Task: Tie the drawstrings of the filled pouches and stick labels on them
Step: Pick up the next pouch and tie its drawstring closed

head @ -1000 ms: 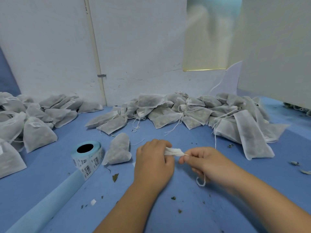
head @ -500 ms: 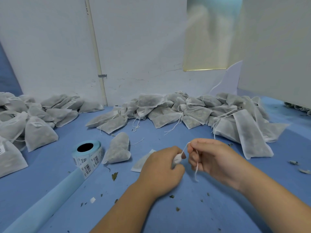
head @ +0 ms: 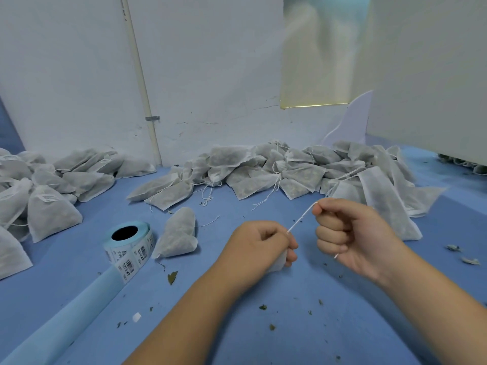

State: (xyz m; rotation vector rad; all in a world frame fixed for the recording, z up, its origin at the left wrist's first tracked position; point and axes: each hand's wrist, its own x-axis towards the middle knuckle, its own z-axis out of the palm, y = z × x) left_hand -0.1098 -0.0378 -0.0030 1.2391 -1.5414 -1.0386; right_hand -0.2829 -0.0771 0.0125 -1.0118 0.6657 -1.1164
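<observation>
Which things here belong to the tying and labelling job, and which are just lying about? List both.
Job:
- left hand gripping a small white fabric pouch
- right hand pulling its thin white drawstring
- blue-backed roll of barcode labels
- heap of untied grey pouches

Lying about:
- dry green leaf scraps
- white wall pipe

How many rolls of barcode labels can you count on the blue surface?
1. The label roll stands left of the hands, beside a lone pouch. Others could be hidden behind the pouch piles.
</observation>
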